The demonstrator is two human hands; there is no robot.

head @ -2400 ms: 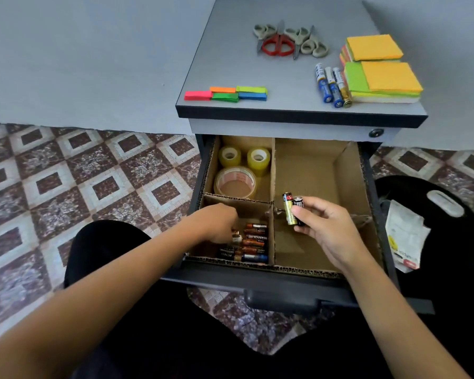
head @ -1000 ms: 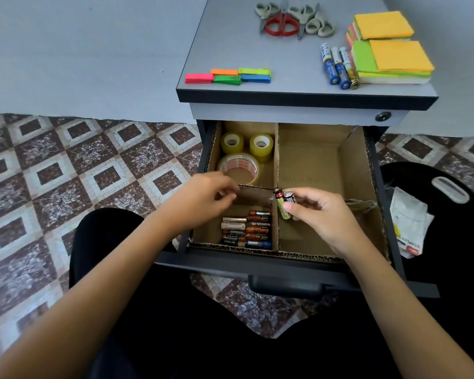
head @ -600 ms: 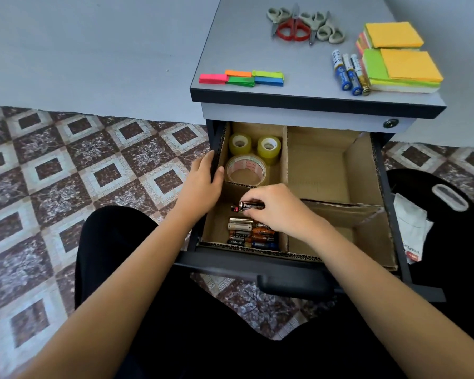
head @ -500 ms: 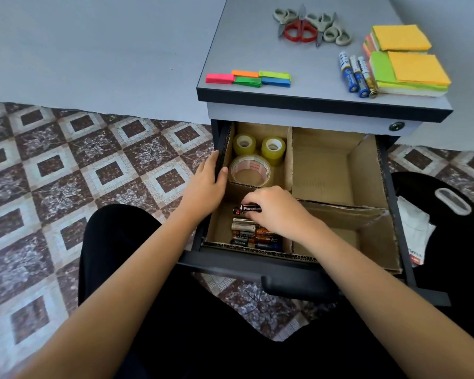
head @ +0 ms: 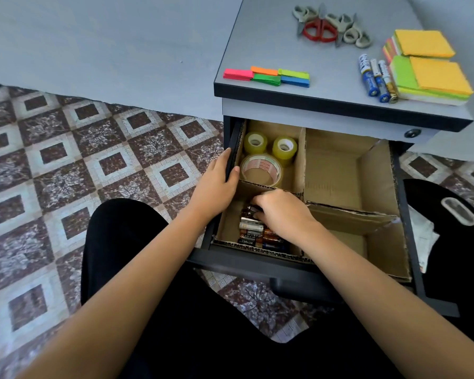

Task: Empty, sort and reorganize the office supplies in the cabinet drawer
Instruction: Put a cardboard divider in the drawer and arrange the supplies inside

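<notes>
The open drawer (head: 405,214) holds a cardboard divider (head: 301,162) with four compartments. My right hand (head: 281,212) is down in the front-left compartment, fingers curled round a black battery (head: 251,209) over a row of several batteries (head: 253,232). My left hand (head: 216,184) grips the drawer's left wall, thumb inside. Three tape rolls (head: 260,168) lie in the back-left compartment. Both right compartments look bare.
On the cabinet top (head: 271,36) lie scissors (head: 319,28), coloured flag pads (head: 266,76), three blue batteries (head: 375,77) and sticky-note stacks (head: 433,75). A white paper bag (head: 424,239) on a black object sits right of the drawer. Patterned tile floor spreads left.
My right hand carried batteries from over the right compartments into the front-left one and lowered onto the row. My left hand left that compartment and took hold of the drawer's left wall.
</notes>
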